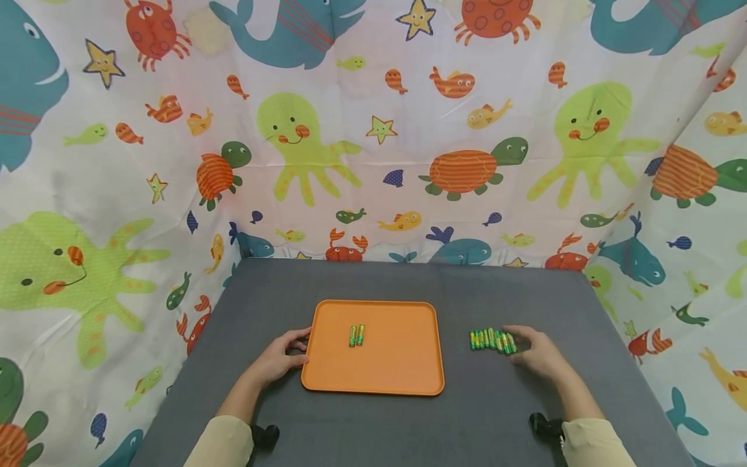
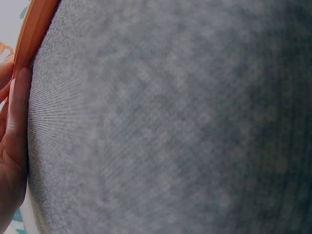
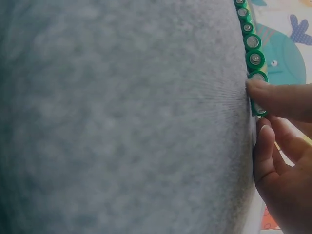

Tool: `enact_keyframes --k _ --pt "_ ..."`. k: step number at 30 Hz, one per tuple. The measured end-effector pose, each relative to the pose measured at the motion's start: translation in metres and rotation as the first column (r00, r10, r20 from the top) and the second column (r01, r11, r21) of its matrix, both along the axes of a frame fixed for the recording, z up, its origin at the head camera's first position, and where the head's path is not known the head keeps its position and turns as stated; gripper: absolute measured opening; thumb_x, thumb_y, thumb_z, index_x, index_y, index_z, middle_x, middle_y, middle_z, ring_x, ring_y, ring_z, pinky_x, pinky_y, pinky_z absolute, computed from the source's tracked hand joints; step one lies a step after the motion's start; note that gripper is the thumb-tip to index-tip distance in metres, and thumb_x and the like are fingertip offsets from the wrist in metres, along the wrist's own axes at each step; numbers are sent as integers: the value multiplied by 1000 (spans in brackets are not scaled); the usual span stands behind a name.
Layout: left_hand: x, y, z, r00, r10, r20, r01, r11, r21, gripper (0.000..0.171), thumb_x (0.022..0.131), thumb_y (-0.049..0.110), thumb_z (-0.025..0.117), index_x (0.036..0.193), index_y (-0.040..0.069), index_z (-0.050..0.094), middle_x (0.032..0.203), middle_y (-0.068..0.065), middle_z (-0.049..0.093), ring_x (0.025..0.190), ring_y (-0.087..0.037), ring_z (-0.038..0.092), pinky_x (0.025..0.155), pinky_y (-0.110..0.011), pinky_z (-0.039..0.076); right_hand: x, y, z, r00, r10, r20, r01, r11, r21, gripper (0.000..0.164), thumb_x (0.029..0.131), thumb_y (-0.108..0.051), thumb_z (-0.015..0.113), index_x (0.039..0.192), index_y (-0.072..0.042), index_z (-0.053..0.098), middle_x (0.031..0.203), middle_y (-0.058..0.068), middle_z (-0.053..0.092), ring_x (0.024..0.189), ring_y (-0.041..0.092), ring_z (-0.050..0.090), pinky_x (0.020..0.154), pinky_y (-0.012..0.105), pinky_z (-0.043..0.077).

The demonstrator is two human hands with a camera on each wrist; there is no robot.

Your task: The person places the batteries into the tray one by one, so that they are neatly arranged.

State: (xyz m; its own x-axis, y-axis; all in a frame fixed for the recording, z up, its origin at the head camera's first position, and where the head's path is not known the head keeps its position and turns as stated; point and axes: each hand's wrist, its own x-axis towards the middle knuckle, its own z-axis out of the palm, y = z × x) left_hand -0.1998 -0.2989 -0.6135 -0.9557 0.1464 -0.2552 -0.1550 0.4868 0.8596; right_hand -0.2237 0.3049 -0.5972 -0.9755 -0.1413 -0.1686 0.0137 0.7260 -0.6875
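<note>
Your left hand (image 1: 278, 358) grips the orange tray (image 1: 379, 371) at nine o'clock (two batteries (image 1: 353, 336) lie inside); your right hand (image 1: 540, 355) pinches the battery row (image 1: 491, 340) at its three-o'clock end.

My left hand (image 1: 280, 358) touches the left edge of an orange rectangular tray (image 1: 393, 363), which lies flat with rounded corners and a low raised rim. Two small cylindrical batteries, green and yellow, lie on their sides in its left half — the left-hand battery (image 1: 353, 336) nearly straight, the right-hand battery (image 1: 360, 335) leaning a little, a narrow gap between them.

Well apart, to the right of the tray, a row of matching batteries (image 1: 487, 339) lies side by side; those toward its right end slant slightly. My right hand (image 1: 539, 355) pinches at that end, thumb and finger against the endmost battery (image 3: 261, 109) — the row's facing ends show silvery discs rimmed in green.
</note>
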Motion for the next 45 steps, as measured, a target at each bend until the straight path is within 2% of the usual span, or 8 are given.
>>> enact_keyframes --k 5,10,14,20,28,36,42,45 --pt "0 1 3 1000 -6 -4 6 1000 10 65 92 10 74 151 22 49 141 -5 52 112 -23 54 85 -33 54 -3 2 0 1000 -12 -17 12 1000 19 61 79 -6 80 138 -5 61 138 29 54 129 51 46 98 67 39" --pt "0 2 6 1000 -5 -11 5 1000 8 65 92 10 74 151 22 49 142 -4 52 113 -23 54 86 -33 53 -4 7 2 1000 -6 -11 6 1000 2 60 81 -9 81 137 -5 61 134 28 56 116 44 60 88 55 51" --pt "-3 2 4 1000 7 -9 -7 1000 0 65 91 11 75 150 23 50 141 -3 53 113 -22 55 86 -33 53 -4 10 1 1000 -17 -9 17 1000 -21 59 81 -8 81 137 -3 61 131 29 59 109 42 66 85 52 54" --pt "-5 0 2 1000 -3 -13 3 1000 -16 66 91 13 75 150 24 50 138 -3 54 112 -21 54 85 -33 53 -2 12 0 999 -47 6 47 998 -49 59 82 -10 83 136 -2 60 129 27 62 111 40 66 87 51 54" --pt "-2 0 3 1000 -17 -10 17 1000 -22 65 92 12 74 151 24 49 137 -4 54 111 -23 55 85 -32 52 4 11 3 996 -88 -5 88 994 -71 63 86 -21 81 141 -1 56 128 27 65 116 41 64 88 50 54" --pt "0 -1 0 1000 -10 -6 10 1000 -11 66 91 13 75 151 24 50 139 -3 54 112 -21 55 85 -32 54 2 -1 20 994 -95 -53 86 983 -161 67 92 -32 75 148 -6 49 136 22 62 123 38 61 87 44 55" --pt "1 0 0 1000 1 -9 -1 1000 -7 65 91 12 75 150 23 50 140 -3 53 112 -21 55 85 -33 54 2 -15 36 993 -107 -58 92 971 -219 67 90 -37 77 147 -11 52 136 18 63 126 37 59 89 41 55" --pt "0 0 0 1000 -4 -13 4 1000 -16 66 91 12 75 150 23 50 140 -4 53 112 -21 55 85 -33 53 1 -21 42 992 -108 -58 91 965 -247 68 88 -39 78 146 -11 53 136 17 63 125 32 60 87 33 54"
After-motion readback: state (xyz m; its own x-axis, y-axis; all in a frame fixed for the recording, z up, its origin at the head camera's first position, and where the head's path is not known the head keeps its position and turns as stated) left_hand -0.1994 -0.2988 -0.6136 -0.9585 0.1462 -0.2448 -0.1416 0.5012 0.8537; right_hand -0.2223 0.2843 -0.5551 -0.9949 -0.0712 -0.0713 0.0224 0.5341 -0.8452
